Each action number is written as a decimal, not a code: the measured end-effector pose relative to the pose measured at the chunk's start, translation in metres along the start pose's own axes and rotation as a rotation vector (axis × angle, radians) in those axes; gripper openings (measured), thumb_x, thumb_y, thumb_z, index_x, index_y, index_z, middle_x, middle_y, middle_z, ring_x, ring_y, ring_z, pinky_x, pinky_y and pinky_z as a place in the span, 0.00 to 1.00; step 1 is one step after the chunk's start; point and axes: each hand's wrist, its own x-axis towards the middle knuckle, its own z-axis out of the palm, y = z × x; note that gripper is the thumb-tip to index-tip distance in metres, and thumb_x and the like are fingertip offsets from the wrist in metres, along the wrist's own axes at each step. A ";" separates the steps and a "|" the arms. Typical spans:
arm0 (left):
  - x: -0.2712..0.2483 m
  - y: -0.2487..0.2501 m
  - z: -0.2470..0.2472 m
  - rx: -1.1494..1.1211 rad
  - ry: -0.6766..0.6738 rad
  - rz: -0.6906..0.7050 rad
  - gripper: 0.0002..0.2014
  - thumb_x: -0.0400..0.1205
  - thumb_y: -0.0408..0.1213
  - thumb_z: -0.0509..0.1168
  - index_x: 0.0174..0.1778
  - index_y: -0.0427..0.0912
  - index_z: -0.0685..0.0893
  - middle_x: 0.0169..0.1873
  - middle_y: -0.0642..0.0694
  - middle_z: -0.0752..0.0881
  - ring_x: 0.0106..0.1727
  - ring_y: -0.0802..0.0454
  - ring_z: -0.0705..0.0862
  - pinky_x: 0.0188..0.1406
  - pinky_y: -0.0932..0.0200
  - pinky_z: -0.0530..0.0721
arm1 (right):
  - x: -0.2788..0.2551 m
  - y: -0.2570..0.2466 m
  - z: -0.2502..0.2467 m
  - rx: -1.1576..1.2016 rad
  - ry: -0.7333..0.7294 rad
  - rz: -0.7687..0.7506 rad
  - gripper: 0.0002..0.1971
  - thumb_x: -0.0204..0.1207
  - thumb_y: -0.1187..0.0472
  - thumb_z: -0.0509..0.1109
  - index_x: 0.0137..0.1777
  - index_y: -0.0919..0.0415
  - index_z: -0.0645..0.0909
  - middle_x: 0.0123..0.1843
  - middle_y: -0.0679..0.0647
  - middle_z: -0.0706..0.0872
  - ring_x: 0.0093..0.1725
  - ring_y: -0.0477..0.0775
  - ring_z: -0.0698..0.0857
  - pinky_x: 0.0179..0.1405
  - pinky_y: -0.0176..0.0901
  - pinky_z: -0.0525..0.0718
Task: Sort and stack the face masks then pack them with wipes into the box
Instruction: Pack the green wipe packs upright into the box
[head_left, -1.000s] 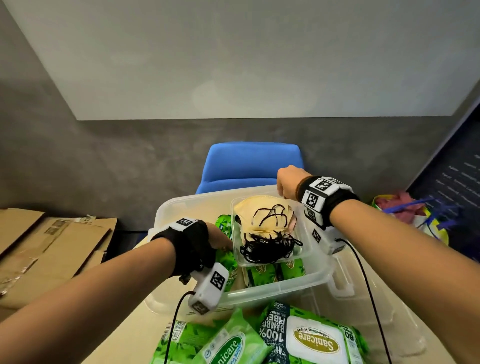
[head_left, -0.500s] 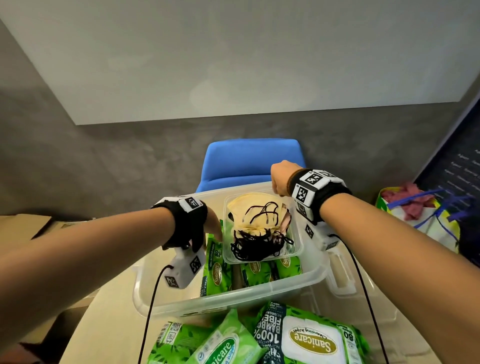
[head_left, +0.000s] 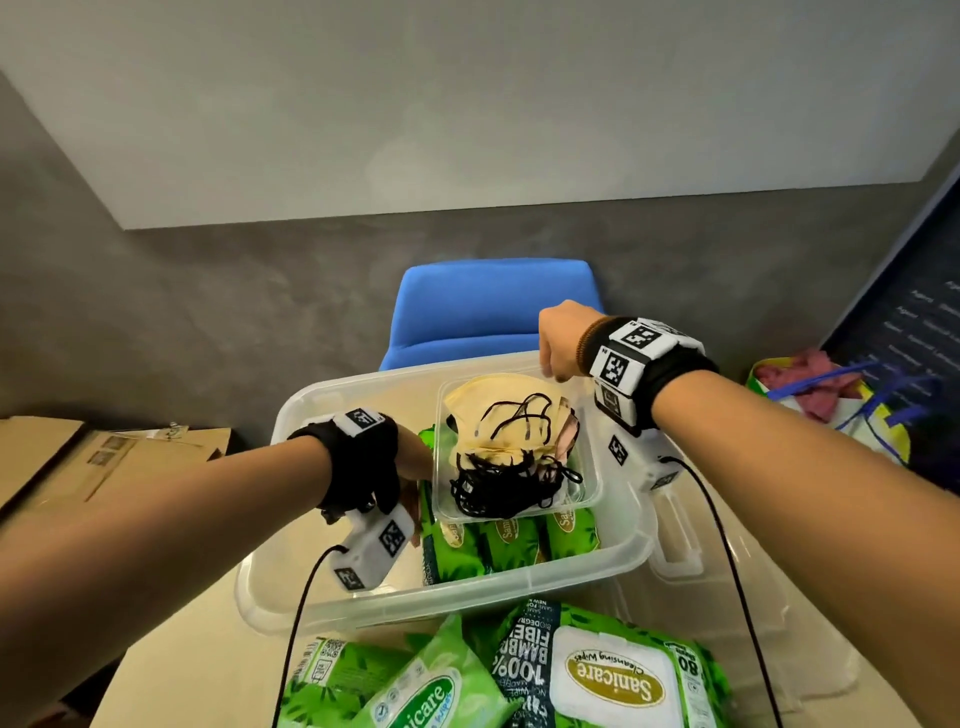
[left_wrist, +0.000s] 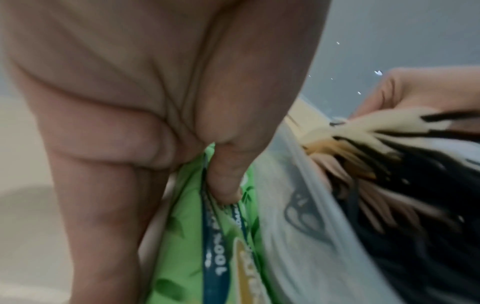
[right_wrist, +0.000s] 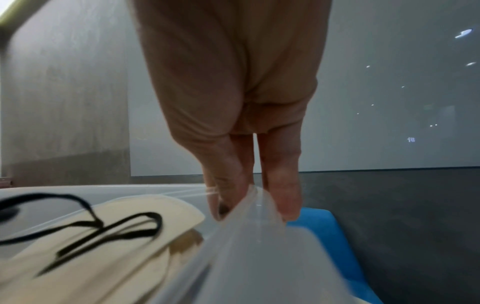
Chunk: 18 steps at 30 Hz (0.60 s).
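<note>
A large clear box (head_left: 431, 597) on the table holds green wipes packs (head_left: 498, 540). Over them sits a small clear container (head_left: 587, 488) of stacked cream and pink face masks (head_left: 498, 415) with black loops. My right hand (head_left: 558, 343) pinches the container's far right corner, shown close in the right wrist view with the right hand (right_wrist: 249, 201) on the container rim (right_wrist: 249, 246). My left hand (head_left: 410, 457) is inside the box, left of the container. In the left wrist view the left hand (left_wrist: 197, 168) grips an upright wipes pack (left_wrist: 182, 236), thumb on its top edge.
More wipes packs (head_left: 608, 680) lie on the table in front of the box. A blue chair (head_left: 493, 306) stands behind the table. Flattened cardboard (head_left: 104, 457) lies at the left and a colourful bag (head_left: 831, 395) at the right. Cables hang from both wrists.
Both hands keep their holds. The left hand has shifted slightly with the wipes pack, which now stands upright beside the small container. The head view has tilted a little.
</note>
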 end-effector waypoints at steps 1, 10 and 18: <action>0.012 -0.006 -0.003 -0.017 -0.015 0.012 0.08 0.85 0.32 0.61 0.41 0.34 0.80 0.43 0.39 0.83 0.49 0.44 0.83 0.60 0.49 0.86 | -0.001 0.001 0.000 -0.001 0.000 -0.001 0.11 0.71 0.71 0.73 0.53 0.67 0.87 0.51 0.61 0.89 0.51 0.60 0.87 0.55 0.53 0.87; 0.013 -0.020 -0.012 -0.338 -0.094 0.124 0.29 0.76 0.40 0.73 0.68 0.25 0.75 0.56 0.29 0.83 0.56 0.29 0.86 0.60 0.32 0.82 | -0.017 0.008 0.005 0.035 0.090 -0.018 0.15 0.73 0.73 0.66 0.59 0.60 0.75 0.50 0.60 0.78 0.42 0.61 0.78 0.43 0.46 0.77; -0.128 -0.028 0.019 0.283 0.089 0.283 0.23 0.85 0.53 0.60 0.58 0.34 0.83 0.51 0.45 0.87 0.47 0.47 0.85 0.43 0.53 0.85 | -0.008 -0.004 0.006 -0.112 0.034 0.002 0.23 0.71 0.71 0.74 0.67 0.59 0.81 0.64 0.63 0.84 0.62 0.65 0.83 0.58 0.52 0.82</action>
